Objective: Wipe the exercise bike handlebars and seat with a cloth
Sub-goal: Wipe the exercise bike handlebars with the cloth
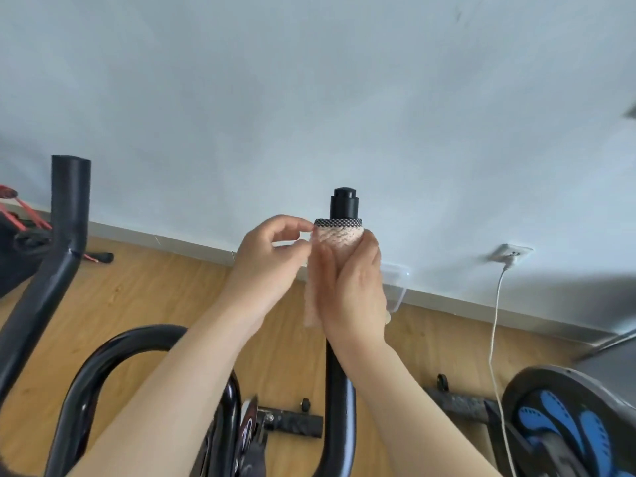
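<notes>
We see the pale pink cloth (339,237) wrapped around the upper part of the right handlebar (344,203) of the exercise bike, just below its black end cap. The cloth has a black and white mesh band along its top edge, and a loose part hangs down between the 2 hands. The right hand (358,284) is closed around the cloth and the tube inside it, with the fingers curled round it. The left hand (272,259) is just beside it on the left. Its thumb and first finger pinch the edge of the cloth near the mesh band, and its other fingers are loosely curled. Below the hands the black tube goes down to the bottom edge of the view. A second handlebar end (70,201) stands well apart on the left, and a curved black bar (99,356) passes under the left forearm. Behind them are a light wall (309,98) and a wooden floor (155,287). A white cable (494,321) hangs from a wall socket (511,253) on the right. Near the lower right corner is a dark machine part with blue shapes (550,418).
</notes>
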